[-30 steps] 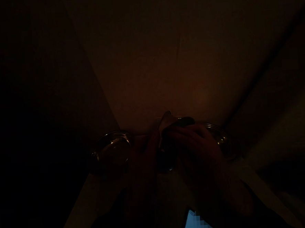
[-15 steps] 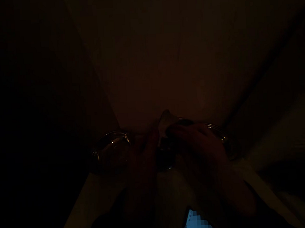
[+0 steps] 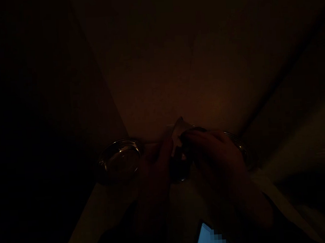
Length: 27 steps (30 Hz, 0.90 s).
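The picture is very dark. Between my hands stands a pale, thin piece with a pointed top (image 3: 181, 128), perhaps paper or cloth; its kind cannot be made out. Just below it is a dark, shiny, rounded object (image 3: 180, 168). My left hand (image 3: 155, 166) is closed, its thumb along the left side of the pale piece. From the right, my right hand (image 3: 222, 154) curls its fingers over a dark shape beside that piece; what they grip is hidden. A shiny, round metal bowl (image 3: 129, 141) sits to the left of my left hand.
Another shiny rounded dish (image 3: 242, 146) shows partly behind my right hand. A lit phone (image 3: 205, 236) lies at the bottom, near my body. Behind the dishes rises a brownish panel (image 3: 160, 81). The pale tabletop edge (image 3: 87, 210) runs along the left.
Both hands and the pale piece have shifted very slightly to the right. More of the left bowl's rim shows. The grip looks the same.
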{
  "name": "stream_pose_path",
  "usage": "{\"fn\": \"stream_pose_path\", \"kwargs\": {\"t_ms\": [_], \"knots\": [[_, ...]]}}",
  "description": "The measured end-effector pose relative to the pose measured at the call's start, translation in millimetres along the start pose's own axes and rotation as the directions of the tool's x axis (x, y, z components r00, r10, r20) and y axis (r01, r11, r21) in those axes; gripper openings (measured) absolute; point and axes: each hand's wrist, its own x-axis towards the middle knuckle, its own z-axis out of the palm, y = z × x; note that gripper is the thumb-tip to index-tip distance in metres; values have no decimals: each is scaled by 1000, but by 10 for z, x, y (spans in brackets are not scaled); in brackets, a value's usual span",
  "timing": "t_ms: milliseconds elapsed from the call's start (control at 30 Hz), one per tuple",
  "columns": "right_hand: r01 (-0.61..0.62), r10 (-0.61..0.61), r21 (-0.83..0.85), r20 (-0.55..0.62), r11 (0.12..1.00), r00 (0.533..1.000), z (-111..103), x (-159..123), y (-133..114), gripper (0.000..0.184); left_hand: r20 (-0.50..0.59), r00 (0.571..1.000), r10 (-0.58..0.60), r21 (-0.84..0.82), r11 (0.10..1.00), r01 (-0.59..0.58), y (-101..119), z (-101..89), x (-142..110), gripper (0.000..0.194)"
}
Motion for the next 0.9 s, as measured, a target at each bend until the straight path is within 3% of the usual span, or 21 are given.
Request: {"fn": "stream_pose_path", "kwargs": {"t_ms": [133, 233, 367, 633, 900], "knots": [[-44, 44, 3, -17, 999, 999, -11, 15, 53, 30, 5, 1000, -1, 6, 1000, 1, 23, 3, -33, 21], [28, -29, 12, 22, 1000, 999, -5, -4, -25, 30, -51, 998, 23, -3, 1000, -23, 45, 6, -17, 21], [92, -94, 44, 31, 995, 995, -5, -13, -107, 31, -48, 999, 1, -44, 999, -3, 71, 19, -4, 21], [-55, 56, 25, -31, 998, 998, -25, 31, 69, 30, -54, 998, -29, -50, 998, 26, 23, 49, -4, 23], [151, -150, 76, -18, 986, 989, 59, -67, -119, 29, -47, 998, -48, -80, 996, 44, -3, -65, 121, 35]]}}
